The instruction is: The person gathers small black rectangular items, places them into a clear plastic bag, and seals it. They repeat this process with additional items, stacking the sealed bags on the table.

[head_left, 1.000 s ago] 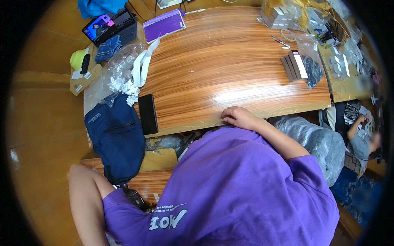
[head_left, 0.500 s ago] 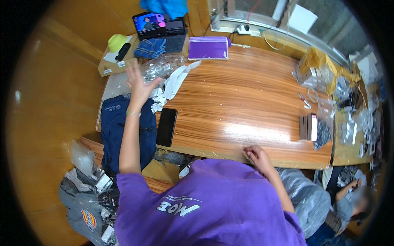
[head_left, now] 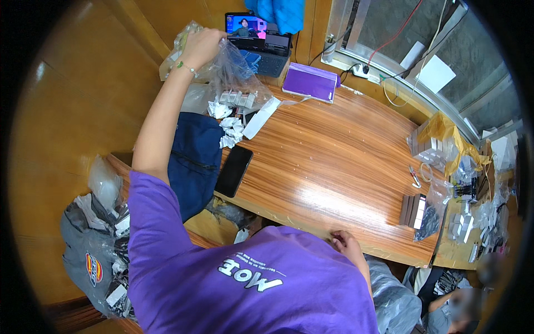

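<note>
My left hand (head_left: 203,47) is stretched to the far left of the table, its fingers closed on the top of a clear plastic bag (head_left: 240,69). The bag is lifted into a tall shape, and several small grey-white boxes (head_left: 236,99) lie at its bottom. Crumpled white paper (head_left: 231,131) and a white paper strip (head_left: 262,118) lie beside it. At the table's near edge rests my right hand (head_left: 346,245), fingers curled in; whether anything is inside them cannot be seen.
A dark blue backpack (head_left: 192,167) and a black phone (head_left: 233,171) lie at the left. Behind stand a tablet with keyboard (head_left: 272,62) and a purple folder (head_left: 308,82). Brown boxes (head_left: 409,209), snips (head_left: 414,177) and a yellow bag (head_left: 445,131) are at right. A person (head_left: 445,317) sits lower right.
My left hand has moved from open above the bag to closed on it, pulling the plastic up. My right hand stays at the table edge. The view has turned.
</note>
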Available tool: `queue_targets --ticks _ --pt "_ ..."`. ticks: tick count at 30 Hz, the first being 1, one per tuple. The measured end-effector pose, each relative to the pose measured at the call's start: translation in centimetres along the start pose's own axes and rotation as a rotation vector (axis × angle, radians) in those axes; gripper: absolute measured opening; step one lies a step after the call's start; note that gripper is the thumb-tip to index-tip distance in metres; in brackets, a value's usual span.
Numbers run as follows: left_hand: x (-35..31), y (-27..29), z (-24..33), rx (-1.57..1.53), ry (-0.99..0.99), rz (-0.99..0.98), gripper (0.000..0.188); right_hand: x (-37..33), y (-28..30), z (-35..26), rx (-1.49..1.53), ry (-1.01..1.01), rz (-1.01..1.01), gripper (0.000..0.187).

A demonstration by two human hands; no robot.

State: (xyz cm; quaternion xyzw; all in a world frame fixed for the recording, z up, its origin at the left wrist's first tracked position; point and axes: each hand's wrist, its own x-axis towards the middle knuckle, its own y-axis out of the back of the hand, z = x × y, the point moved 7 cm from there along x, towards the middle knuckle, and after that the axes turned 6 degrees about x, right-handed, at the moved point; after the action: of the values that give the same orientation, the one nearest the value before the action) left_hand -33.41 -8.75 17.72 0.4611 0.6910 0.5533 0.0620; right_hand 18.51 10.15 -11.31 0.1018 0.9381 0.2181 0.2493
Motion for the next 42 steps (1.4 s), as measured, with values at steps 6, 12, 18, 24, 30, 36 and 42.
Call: queue_targets --ticks 6,12,18,24,30,36,42 --pt "-1.6 9.7 2.3 0.159 -0.107 0.266 0.024 1.3 2.4 -8.4 0.012 0.227 -0.049 0.029" --pt "-5.9 19.2 9.7 0.126 -0.310 0.420 0.023 2.2 8.2 -26.8 -0.111 0.814 0.390 0.093" --pt "-9.7 23.5 22.8 -0.167 -0.592 0.667 0.014 11.4 4.0 -31.7 -0.016 1.196 0.512 0.071" --pt "-17.9 19.0 15.2 -1.045 -0.070 0.811 0.063 12.3 6.2 -25.5 0.817 0.507 -0.045 0.020" --pt "-17.0 2.9 28.0 -1.477 -0.164 -0.348 0.121 9.1 5.6 -25.5 0.924 0.463 -0.220 0.018" --pt "-15.8 2.7 36.0 -1.842 -0.093 -0.730 0.074 10.6 7.4 -23.2 1.013 0.375 -0.254 0.028" --pt "-17.8 2.6 39.4 -2.222 0.168 -0.870 0.051 11.9 10.7 -21.0 0.688 0.339 -0.290 0.048"
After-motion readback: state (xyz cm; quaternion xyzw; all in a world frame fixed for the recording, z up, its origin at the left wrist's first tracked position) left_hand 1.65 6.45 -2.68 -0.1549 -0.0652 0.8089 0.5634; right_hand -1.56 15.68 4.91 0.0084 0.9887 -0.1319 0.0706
